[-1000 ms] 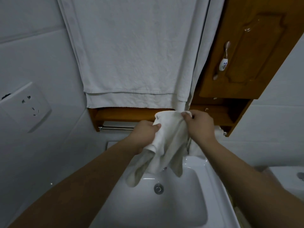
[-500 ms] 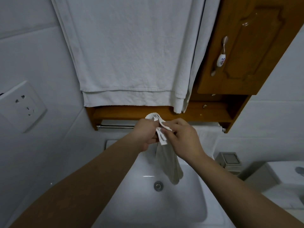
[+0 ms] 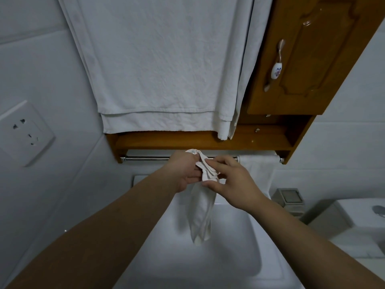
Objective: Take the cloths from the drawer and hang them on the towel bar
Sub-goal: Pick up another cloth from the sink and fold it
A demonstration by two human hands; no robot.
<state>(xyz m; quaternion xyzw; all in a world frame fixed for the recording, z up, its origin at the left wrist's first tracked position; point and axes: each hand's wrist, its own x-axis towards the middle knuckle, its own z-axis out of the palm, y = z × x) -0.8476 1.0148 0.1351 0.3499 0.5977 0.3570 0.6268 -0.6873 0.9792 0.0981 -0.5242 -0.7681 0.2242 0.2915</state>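
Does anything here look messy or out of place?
Only the small cloth: it hangs bunched from the left hand and right hand above the sink, not yet spread on the towel bar. Nothing looks spilled or damaged.

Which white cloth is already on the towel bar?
The draped cloth at the towel bar's right end; the bunched cloth is held, the big towel hangs higher.

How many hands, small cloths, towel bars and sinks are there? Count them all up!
Hands: 2, the left hand and the right hand
Small cloths: 2, the held cloth and the hung cloth
Towel bar: 1
Sink: 1
Total: 6
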